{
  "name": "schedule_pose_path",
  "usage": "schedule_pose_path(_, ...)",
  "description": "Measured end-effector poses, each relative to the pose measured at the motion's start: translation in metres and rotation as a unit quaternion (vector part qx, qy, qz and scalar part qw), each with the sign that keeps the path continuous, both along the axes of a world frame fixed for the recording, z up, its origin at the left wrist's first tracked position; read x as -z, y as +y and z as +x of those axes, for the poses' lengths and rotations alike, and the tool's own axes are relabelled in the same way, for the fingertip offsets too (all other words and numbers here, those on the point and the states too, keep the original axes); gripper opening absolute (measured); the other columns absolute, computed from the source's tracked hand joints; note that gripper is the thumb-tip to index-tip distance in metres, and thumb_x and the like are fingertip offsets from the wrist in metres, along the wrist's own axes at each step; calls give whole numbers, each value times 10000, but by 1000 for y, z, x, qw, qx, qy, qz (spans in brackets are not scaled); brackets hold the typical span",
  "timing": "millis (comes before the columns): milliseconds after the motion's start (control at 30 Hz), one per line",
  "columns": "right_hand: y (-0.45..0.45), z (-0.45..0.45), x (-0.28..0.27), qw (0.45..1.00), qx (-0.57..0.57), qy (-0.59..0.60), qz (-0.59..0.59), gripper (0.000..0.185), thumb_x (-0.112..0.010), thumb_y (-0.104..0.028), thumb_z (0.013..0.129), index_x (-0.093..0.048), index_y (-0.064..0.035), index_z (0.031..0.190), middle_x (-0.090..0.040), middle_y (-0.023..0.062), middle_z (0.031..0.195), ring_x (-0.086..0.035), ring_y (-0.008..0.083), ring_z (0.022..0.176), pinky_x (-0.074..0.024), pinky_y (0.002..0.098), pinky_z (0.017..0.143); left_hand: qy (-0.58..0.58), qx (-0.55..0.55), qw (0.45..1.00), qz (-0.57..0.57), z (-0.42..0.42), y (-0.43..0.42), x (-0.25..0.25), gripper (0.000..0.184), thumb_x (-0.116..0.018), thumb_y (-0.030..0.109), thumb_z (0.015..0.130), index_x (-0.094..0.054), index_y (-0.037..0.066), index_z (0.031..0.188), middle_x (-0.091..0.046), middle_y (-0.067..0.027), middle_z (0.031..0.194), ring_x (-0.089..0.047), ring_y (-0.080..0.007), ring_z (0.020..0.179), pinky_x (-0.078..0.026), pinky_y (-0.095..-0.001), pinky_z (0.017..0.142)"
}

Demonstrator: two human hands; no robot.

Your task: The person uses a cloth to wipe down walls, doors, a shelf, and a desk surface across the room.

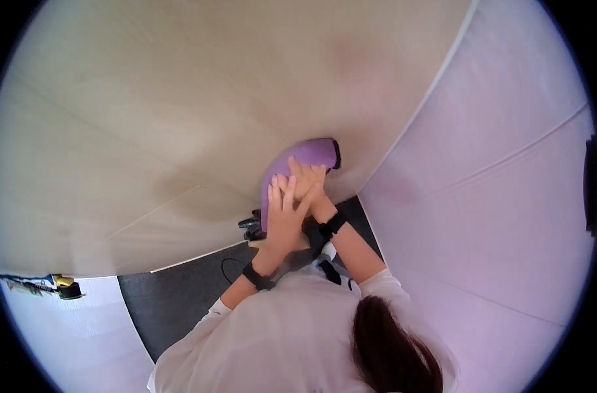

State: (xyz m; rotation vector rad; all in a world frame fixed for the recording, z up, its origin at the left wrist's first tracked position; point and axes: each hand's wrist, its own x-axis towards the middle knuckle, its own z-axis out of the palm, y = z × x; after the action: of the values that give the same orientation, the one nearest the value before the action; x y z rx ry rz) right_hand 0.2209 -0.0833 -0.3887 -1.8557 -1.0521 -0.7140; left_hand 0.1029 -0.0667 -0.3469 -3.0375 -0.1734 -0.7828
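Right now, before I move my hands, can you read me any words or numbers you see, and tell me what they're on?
There are none that I can read.
Purple curved thing: no writing on the part your hands leave showing.
Black wristbands: no words I can make out.
Small things at the far left: too small and blurred to tell.
Dark thing at the right edge: too dark to tell.

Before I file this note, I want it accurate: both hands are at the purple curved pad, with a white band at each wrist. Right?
The bands are black, not white, as the head view shows; the left hand and right hand are at the purple curved pad.
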Motion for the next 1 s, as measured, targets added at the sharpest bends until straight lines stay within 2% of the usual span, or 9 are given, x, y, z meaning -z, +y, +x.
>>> schedule_pose_path(67,0,-12,2,1000,10,-7,-13,467,-607,-415,791,-600,-168,1187,-637,28,685,-577,230,547,-418,367,486,30,-8,999,-14,-11,-1,2,473,-571,-56,683,-602,74,1137,-214,-250,1458,-204,-546,1310,-226,-577,1077)
schedule_pose_path(200,6,-22,9,994,16,54,-92,485,-593,-376,798,-570,-169,1236,-634,29,887,-562,240,794,-414,398,662,70,-13,997,-38,-16,2,2,571,-558,-97,686,-549,86,1226,-184,-271,1462,-161,-505,1350,-184,-547,1102)
schedule_pose_path(233,3,-32,28,994,5,79,-81,486,-579,-323,812,-549,-146,1264,-605,58,946,-519,266,906,-399,427,754,104,-11,993,-62,-25,-1,16,685,-543,-117,688,-461,98,1333,-154,-285,1470,-135,-504,1357,-168,-537,1107)
schedule_pose_path(333,6,-34,27,998,-14,66,9,441,-581,-254,821,-551,-19,1193,-581,136,929,-516,305,852,-406,420,787,150,-10,982,-110,-28,5,12,799,-519,-140,688,-329,103,1425,-124,-302,1475,-124,-502,1358,-156,-528,1111)
schedule_pose_path(367,5,-38,25,995,-25,97,-17,462,-574,-209,824,-521,5,1229,-562,165,986,-491,335,899,-405,438,846,152,3,982,-111,-29,12,17,867,-497,-157,681,-235,105,1465,-108,-307,1480,-118,-497,1361,-153,-524,1110)
schedule_pose_path(467,13,-39,32,990,-22,139,-8,527,-565,-203,834,-459,-39,1324,-576,138,1088,-496,345,1042,-395,464,946,184,-10,973,-137,-26,17,10,775,-523,-98,689,-333,82,1419,-136,-293,1479,-109,-487,1372,-144,-554,1099)
schedule_pose_path(667,25,-27,29,977,-31,199,64,592,-571,-221,840,-390,-41,1374,-531,178,1235,-429,384,1223,-325,472,1061,177,-7,975,-133,-7,26,17,776,-547,-89,694,-333,83,1420,-128,-296,1481,-102,-488,1373,-155,-563,1093)
schedule_pose_path(867,55,-3,38,981,-147,113,-56,661,-574,-223,852,-288,-66,1427,-450,206,1328,-355,400,1277,-263,469,1087,54,-54,982,-174,0,43,54,758,-558,-79,706,-350,101,1413,-147,-273,1490,-107,-492,1371,-176,-575,1083)
schedule_pose_path(1000,70,4,55,959,-193,170,-122,753,-617,-286,819,-256,-57,1438,-411,209,1369,-342,400,1293,-249,464,1097,74,-90,972,-206,-2,62,71,796,-563,-87,702,-327,130,1431,-168,-255,1491,-139,-509,1355,-198,-601,1064)
